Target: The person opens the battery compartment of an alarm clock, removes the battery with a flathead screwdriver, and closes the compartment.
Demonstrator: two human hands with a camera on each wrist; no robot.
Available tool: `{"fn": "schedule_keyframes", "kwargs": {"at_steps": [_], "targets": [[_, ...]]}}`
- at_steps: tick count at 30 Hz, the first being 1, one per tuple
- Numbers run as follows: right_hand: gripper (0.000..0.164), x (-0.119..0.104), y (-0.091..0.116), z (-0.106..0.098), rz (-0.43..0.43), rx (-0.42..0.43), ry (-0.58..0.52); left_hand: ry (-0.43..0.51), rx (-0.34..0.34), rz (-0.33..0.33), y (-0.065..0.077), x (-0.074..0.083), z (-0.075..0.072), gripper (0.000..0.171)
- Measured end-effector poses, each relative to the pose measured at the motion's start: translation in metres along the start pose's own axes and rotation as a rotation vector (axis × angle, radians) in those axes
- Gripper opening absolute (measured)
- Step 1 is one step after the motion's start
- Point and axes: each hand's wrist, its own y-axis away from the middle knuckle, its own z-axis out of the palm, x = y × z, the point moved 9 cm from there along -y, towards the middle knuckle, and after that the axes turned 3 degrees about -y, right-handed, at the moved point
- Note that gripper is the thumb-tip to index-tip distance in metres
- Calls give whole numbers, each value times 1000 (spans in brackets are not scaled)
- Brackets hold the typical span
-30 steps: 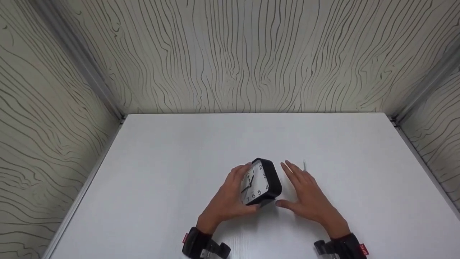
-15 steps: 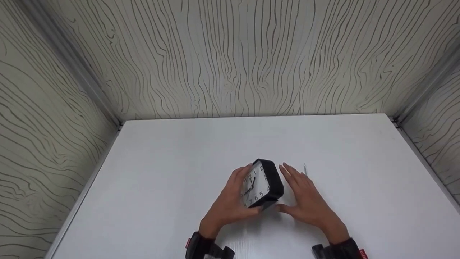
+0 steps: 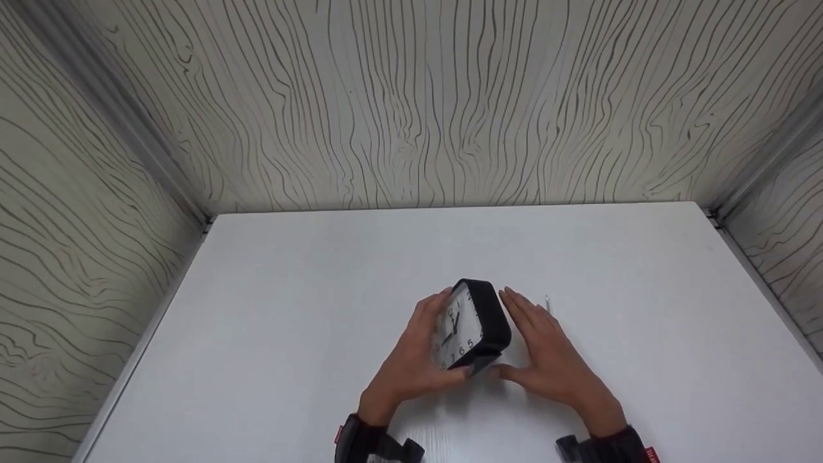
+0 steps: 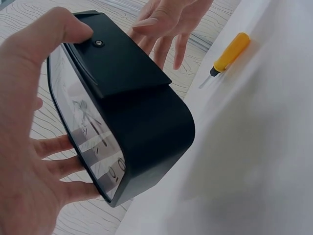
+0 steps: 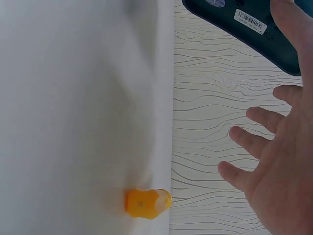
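A square black alarm clock [image 3: 461, 328] with a white numbered face is tilted above the table in the head view. My left hand [image 3: 415, 357] grips it, thumb along the lower edge and fingers spread on the face side. In the left wrist view, the thumb presses beside a small screw [image 4: 99, 43] on the clock's underside panel. My right hand [image 3: 546, 350] is spread just right of the clock, fingers straight. The right wrist view shows the clock's back with a barcode label [image 5: 250, 21], overlapped by the right thumb; the other fingers hold nothing.
A screwdriver [image 4: 232, 53] with a yellow handle lies on the white table [image 3: 289, 308]; my right hand hides most of it in the head view, leaving the thin shaft [image 3: 548, 303]. Wood-patterned panels [image 3: 411, 109] enclose the table's back and sides.
The clock has turned slightly in my left hand's grip, so its face shows narrower and its black side wider. My right hand has come a little closer to it. The head view has shifted slightly.
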Motion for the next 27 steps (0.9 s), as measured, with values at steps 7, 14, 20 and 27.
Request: {"fn": "schedule_keyframes", "kwargs": {"at_steps": [7, 14, 20, 27], "targets": [[117, -2, 2, -6, -12, 32, -24, 35, -8, 36, -4, 8, 3, 107], [119, -5, 3, -3, -9, 15, -68, 108, -16, -4, -1, 5, 6, 106], [118, -9, 1, 3, -15, 4, -162, 119, -8, 1, 1, 3, 2, 106], [118, -8, -3, 11, 41, -37, -291, 204, 11, -18, 0, 0, -4, 107]]}}
